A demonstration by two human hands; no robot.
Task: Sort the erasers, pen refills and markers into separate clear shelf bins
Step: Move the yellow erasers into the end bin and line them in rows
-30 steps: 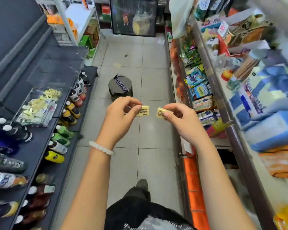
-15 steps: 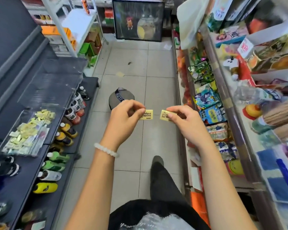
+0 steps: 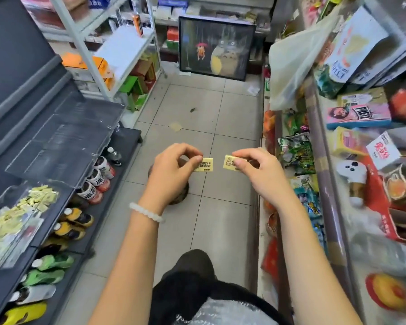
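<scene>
My left hand (image 3: 174,170) pinches a small yellow eraser (image 3: 206,164) between thumb and fingers, held up over the aisle floor. Beside it, a short gap away, my right hand (image 3: 256,171) pinches a second yellow eraser (image 3: 229,162) the same way. On the dark shelf at the left stands a clear bin (image 3: 17,221) filled with several yellow erasers. More clear bins (image 3: 63,146) sit further along that shelf; I cannot tell what they hold.
Bottles (image 3: 73,221) lie in rows on the lower left shelf. Snack packets and boxes (image 3: 359,113) crowd the right shelves. A dark round object (image 3: 181,198) sits on the tiled floor under my hands, and a framed picture (image 3: 216,48) leans at the aisle's end.
The view has tilted up and moved along the aisle. Both hands keep their erasers, held side by side in much the same pose.
</scene>
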